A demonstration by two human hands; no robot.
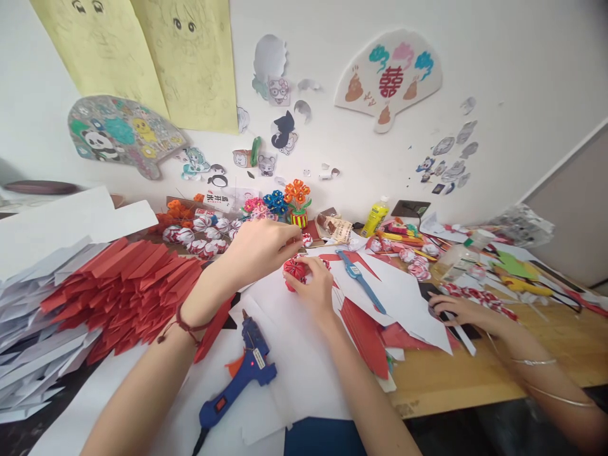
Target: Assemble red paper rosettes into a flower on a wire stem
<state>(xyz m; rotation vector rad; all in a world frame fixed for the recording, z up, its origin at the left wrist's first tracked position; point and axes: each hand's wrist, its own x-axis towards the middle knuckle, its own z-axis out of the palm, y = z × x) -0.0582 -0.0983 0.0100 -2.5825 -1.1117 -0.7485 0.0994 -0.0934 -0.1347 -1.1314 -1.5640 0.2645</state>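
Note:
My right hand wraps its fingers round a small red folded-paper ball above the white paper. Just above and to its left is my left hand, with the fingers pinched together over the ball; what they hold, if anything, is too small to make out. A red string bracelet circles my left wrist. Below my hands a blue glue gun lies on white paper, its nozzle pointing up and away from me.
Stacks of folded red paper and white paper fill the left. A blue watch lies on sheets at right. Another person's hand rests near a dark object. Paper flowers and a yellow bottle stand behind.

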